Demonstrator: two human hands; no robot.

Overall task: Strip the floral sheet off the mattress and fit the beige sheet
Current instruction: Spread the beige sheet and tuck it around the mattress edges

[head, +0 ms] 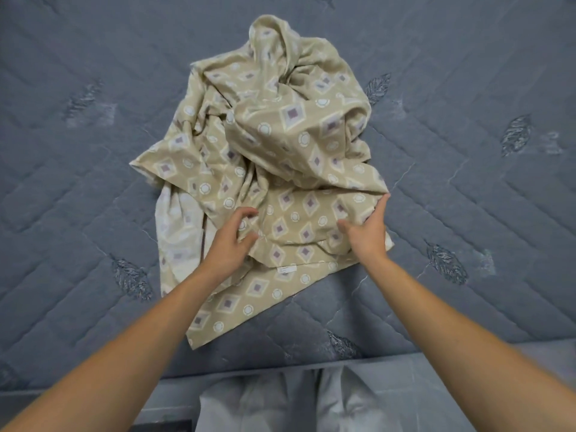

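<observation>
Both bare forearms reach forward from the bottom corners over the near edge of the mattress (93,188), converging on the beige sheet (280,145).

The left hand (229,241) hovers palm down on the sheet's near left part, wrist a little raised. Its fingers are loosely curved and spread, thumb apart from them, with no fold caught between; whether the fingertips touch the cloth I cannot tell.

The right hand (369,227) lies against the sheet's near right edge, palm turned inward toward the left. Its fingers run straight up along the fold and the thumb points left across the cloth, wide apart from the fingers, pressing rather than pinching.

The sheet sits crumpled in a heap near the middle of the mattress, bunched highest at the far side. It is beige with purple diamonds and pale rings. 1 flat corner trails toward the near edge, and a paler underside shows at the left. A small white label (287,269) lies on it between the 2 wrists.

The mattress is bare, grey-blue, quilted in chevrons with leaf motifs.
</observation>
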